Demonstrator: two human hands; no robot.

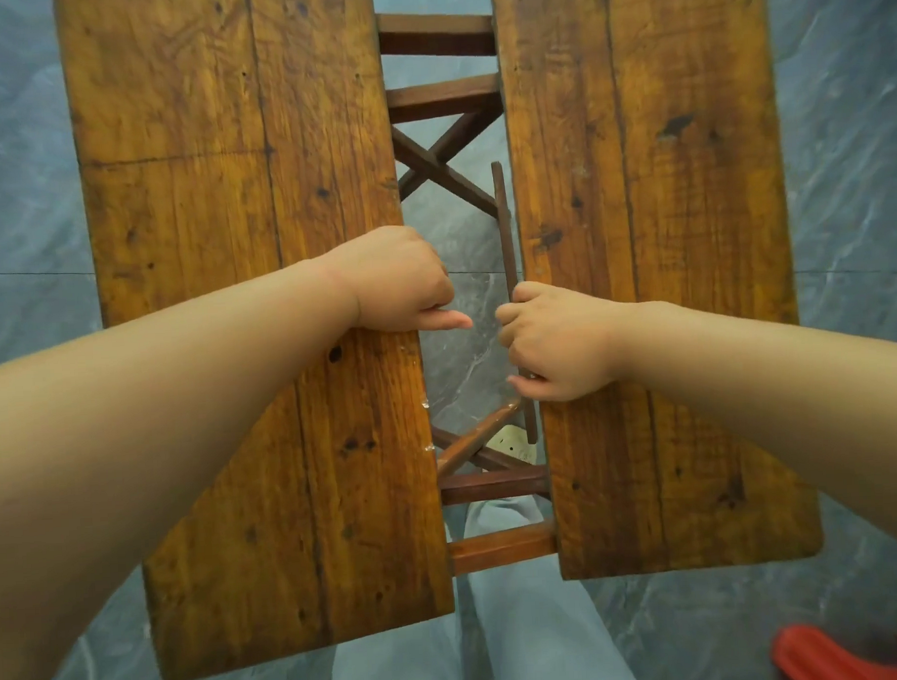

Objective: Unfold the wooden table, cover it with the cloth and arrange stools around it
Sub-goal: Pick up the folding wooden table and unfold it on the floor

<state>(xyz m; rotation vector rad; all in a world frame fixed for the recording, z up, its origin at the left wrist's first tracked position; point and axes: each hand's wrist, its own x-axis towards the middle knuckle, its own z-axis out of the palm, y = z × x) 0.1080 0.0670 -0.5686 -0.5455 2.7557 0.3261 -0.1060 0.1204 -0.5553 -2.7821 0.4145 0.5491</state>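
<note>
Nearest to the person, a red plastic thing (pixel 856 656) peeks in at the bottom right on the grey stone floor (pixel 19 204), and the person's pale blue trousers (pixel 501 646) show below the wooden table (pixel 241 349). The table top is in two halves with a long gap down the middle. The left half (pixel 288 475) and the right half (pixel 669 381) lie side by side but do not touch. Brown bars and crossed legs (pixel 436 160) show through the gap. The left hand (pixel 397 280) sits on the inner edge of the left half, its fingers curled over that edge and the thumb poking into the gap. The right hand (pixel 554 343) is at the inner edge of the right half, closed tight around a thin dark wooden strip (pixel 503 224) that runs along that edge. Farther off, the two halves run on to the top of the view.
</note>
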